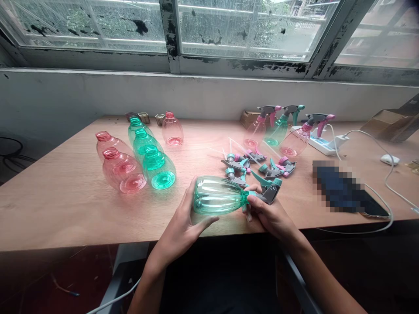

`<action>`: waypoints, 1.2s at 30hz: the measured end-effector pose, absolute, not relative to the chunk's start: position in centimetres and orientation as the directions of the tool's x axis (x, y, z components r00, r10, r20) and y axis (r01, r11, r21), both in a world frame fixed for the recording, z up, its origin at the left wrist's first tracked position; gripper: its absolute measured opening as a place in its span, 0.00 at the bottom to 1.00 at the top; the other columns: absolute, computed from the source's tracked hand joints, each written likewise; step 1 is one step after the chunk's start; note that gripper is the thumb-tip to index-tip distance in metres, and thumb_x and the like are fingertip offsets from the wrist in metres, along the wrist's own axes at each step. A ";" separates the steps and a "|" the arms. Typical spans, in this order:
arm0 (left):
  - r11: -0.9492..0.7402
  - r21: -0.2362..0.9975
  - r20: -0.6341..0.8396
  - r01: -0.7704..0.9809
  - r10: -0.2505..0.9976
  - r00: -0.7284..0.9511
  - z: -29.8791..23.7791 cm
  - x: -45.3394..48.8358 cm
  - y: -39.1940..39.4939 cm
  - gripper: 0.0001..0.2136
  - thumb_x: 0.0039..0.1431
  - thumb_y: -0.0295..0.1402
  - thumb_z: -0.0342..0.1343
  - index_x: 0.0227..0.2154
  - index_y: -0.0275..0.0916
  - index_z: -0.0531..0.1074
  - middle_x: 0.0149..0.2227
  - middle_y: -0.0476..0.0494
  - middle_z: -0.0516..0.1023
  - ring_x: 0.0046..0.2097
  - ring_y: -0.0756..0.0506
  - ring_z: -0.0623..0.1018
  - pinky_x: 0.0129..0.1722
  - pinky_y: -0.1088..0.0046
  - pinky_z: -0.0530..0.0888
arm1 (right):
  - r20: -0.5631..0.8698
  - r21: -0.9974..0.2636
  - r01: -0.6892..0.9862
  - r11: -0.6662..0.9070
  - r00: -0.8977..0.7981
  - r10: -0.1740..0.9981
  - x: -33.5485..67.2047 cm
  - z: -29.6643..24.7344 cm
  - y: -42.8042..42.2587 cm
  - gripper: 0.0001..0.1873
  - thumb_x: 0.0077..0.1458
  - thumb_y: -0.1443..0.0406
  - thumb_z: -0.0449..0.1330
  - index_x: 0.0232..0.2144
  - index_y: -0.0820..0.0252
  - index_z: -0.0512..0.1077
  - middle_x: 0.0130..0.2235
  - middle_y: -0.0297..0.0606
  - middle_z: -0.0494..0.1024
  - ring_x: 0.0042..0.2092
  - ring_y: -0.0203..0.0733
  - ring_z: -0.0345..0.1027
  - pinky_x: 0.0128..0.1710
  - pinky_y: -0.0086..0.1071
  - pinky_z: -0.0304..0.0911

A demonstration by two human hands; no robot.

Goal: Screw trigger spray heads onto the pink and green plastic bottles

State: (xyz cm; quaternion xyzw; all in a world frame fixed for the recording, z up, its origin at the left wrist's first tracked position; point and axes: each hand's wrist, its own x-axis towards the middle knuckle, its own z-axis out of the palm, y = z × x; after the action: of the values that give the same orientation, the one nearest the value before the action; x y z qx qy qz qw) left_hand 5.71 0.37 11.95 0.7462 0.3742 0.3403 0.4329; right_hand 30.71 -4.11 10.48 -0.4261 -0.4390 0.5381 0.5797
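A clear green spray bottle (218,196) lies sideways in both my hands above the table's front edge, its base to the left. My left hand (186,213) cups the base, with the thumb along the underside and the other fingers partly hidden behind it. At the neck, my right hand (262,207) pinches the green collar between thumb and fingers. The grey spray head with its teal trigger (270,189) sits on the neck and points right. Just beyond the bottle lie several loose spray heads (234,163), grey with pink or teal parts and thin white tubes.
Headless green bottles (159,168) and pink bottles (122,172) stand at left, another pink bottle (172,128) behind. Three bottles with heads (296,139) stand back right, near a power strip (322,141). A pixelated dark device (343,189), cables and a cardboard box (391,122) lie right.
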 end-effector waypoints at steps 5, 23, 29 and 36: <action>-0.351 0.899 0.190 0.261 0.852 0.488 12.0 5.7 0.4 0.43 0.64 0.41 0.64 0.73 0.52 0.43 0.75 0.42 0.54 0.74 0.34 0.56 0.73 0.50 0.55 | 0.048 -0.970 -0.238 0.057 0.044 0.998 30.8 10.3 -4.1 0.14 0.61 0.55 0.68 0.39 0.57 0.72 0.24 0.30 0.78 0.23 0.38 0.69 0.28 0.31 0.61; -0.346 0.899 0.180 0.268 0.850 0.494 11.9 5.6 0.4 0.43 0.64 0.42 0.64 0.74 0.52 0.42 0.75 0.43 0.54 0.74 0.34 0.55 0.74 0.52 0.55 | 0.035 -0.972 -0.231 0.045 0.047 0.998 30.7 10.6 -4.1 0.16 0.60 0.54 0.68 0.40 0.57 0.72 0.24 0.30 0.77 0.23 0.39 0.68 0.29 0.32 0.60; -0.351 0.898 0.187 0.267 0.851 0.492 11.8 5.7 0.3 0.44 0.64 0.42 0.64 0.74 0.53 0.41 0.75 0.44 0.53 0.74 0.35 0.56 0.74 0.53 0.56 | 0.037 -0.972 -0.230 0.046 0.044 0.998 30.7 10.5 -4.1 0.15 0.61 0.54 0.68 0.40 0.57 0.72 0.24 0.30 0.77 0.23 0.39 0.68 0.28 0.32 0.60; -0.351 0.899 0.185 0.262 0.847 0.499 11.8 5.6 0.5 0.44 0.64 0.42 0.64 0.74 0.53 0.40 0.75 0.43 0.53 0.74 0.35 0.56 0.73 0.52 0.56 | 0.042 -0.970 -0.238 0.051 0.043 0.998 30.8 10.5 -4.1 0.16 0.60 0.54 0.68 0.39 0.57 0.72 0.25 0.31 0.78 0.23 0.38 0.68 0.28 0.32 0.60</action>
State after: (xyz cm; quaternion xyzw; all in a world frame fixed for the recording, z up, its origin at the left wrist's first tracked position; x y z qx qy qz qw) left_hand 5.62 0.46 11.81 0.7495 0.3698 0.3371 0.4335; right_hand 30.75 -4.07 10.49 -0.4337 -0.4384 0.5350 0.5775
